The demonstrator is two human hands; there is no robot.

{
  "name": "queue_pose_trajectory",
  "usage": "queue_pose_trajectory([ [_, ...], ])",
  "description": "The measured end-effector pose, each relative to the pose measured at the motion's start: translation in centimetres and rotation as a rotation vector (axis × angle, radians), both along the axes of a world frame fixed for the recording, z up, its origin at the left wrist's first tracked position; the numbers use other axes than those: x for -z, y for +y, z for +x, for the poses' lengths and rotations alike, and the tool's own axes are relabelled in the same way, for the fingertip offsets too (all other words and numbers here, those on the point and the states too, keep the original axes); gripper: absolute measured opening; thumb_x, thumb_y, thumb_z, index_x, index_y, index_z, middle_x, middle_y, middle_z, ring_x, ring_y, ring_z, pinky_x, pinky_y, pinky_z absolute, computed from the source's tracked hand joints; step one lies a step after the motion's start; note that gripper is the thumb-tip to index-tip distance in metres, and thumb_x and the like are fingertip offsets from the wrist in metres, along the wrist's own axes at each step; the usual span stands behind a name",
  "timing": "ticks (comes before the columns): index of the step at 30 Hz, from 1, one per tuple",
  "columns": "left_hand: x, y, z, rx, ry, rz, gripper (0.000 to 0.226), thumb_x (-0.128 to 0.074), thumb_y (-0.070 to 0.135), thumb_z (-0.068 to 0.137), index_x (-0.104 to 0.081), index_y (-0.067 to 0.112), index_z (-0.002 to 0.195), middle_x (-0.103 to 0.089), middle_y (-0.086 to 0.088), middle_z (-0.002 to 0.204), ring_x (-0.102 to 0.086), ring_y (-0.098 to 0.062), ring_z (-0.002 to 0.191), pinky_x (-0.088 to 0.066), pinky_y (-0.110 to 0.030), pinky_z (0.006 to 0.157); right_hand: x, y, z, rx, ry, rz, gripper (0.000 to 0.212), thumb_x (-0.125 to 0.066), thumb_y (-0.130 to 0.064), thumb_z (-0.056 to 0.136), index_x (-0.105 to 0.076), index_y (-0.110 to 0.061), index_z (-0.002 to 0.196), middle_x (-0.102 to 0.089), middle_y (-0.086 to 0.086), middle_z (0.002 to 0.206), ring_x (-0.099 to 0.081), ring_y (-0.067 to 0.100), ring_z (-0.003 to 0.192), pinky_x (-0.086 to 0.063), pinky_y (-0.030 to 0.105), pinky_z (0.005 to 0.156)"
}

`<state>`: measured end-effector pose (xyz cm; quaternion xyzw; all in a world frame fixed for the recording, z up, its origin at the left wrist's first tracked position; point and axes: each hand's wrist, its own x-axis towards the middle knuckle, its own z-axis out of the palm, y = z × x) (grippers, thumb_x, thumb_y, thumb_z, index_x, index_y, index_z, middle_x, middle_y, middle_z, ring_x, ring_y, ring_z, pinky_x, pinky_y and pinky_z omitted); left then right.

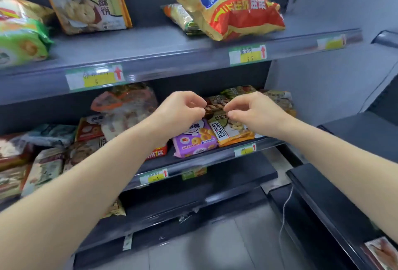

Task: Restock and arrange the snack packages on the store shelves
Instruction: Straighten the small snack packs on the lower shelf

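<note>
Both forearms reach forward from the bottom of the view toward the middle shelf (193, 160). Left hand (181, 112) and right hand (256, 112) are close together, fingers curled narrow, and they seem to pinch the two sides of a dark brown snack package (215, 103); if the grip is firm I cannot tell. This package is above the purple cookie pack (195, 140) and the orange-edged pack (233, 130), which lie flat at the shelf front. I think two hands are used so the thin bag stays straight while it is put in its row. On the upper shelf (150, 54) a yellow-red chip bag (232, 9) lies tilted on another pack.
</note>
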<state>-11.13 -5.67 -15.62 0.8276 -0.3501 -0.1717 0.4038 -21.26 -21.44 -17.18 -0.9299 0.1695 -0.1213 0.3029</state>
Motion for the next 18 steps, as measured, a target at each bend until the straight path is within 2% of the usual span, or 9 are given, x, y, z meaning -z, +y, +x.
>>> queue_pose_trajectory([
  [7, 4.7, -4.9, -0.8, -0.104, 0.237, 0.134, 0.017, -0.057, 0.012, 0.089, -0.063, 0.015, 0.105, -0.070, -0.011, 0.100, -0.066, -0.025, 0.099, -0.054, -0.038, 0.091, 3.9, -5.7, -1.7, 0.107, 0.085, 0.109, 0.022, -0.055, -0.016, 0.092, -0.068, -0.013, 0.109, -0.065, 0.001, 0.109, -0.059, 0.014, 0.099, -0.040, 0.023, 0.082],
  [12, 8.0, -9.8, -0.3, -0.158, 0.600, 0.115, 0.028, -0.052, 0.005, 0.093, -0.055, 0.001, 0.121, -0.061, -0.016, 0.119, -0.063, -0.024, 0.096, -0.054, -0.036, 0.088, 6.3, -8.7, -0.3, 0.170, 0.142, 0.149, 0.015, -0.057, -0.014, 0.090, -0.069, -0.014, 0.099, -0.069, 0.010, 0.110, -0.064, 0.027, 0.100, -0.051, 0.037, 0.090],
  [16, 10.5, -14.0, 1.1, -0.234, 0.874, 0.024, 0.034, -0.045, 0.005, 0.097, -0.043, -0.003, 0.130, -0.054, -0.016, 0.114, -0.057, -0.028, 0.099, -0.047, -0.037, 0.088, 7.8, -11.3, 2.0, 0.204, 0.207, 0.191, 0.027, -0.058, -0.013, 0.090, -0.065, -0.007, 0.115, -0.064, 0.009, 0.120, -0.059, 0.022, 0.107, -0.045, 0.025, 0.088],
  [18, 11.4, -15.8, 2.0, -0.253, 0.944, 0.018, 0.032, -0.042, 0.006, 0.098, -0.043, -0.001, 0.129, -0.053, -0.015, 0.108, -0.057, -0.029, 0.099, -0.045, -0.037, 0.088, 8.3, -12.4, 3.0, 0.212, 0.222, 0.204, 0.029, -0.057, -0.010, 0.091, -0.062, -0.004, 0.118, -0.062, 0.012, 0.122, -0.058, 0.023, 0.104, -0.044, 0.026, 0.083],
])
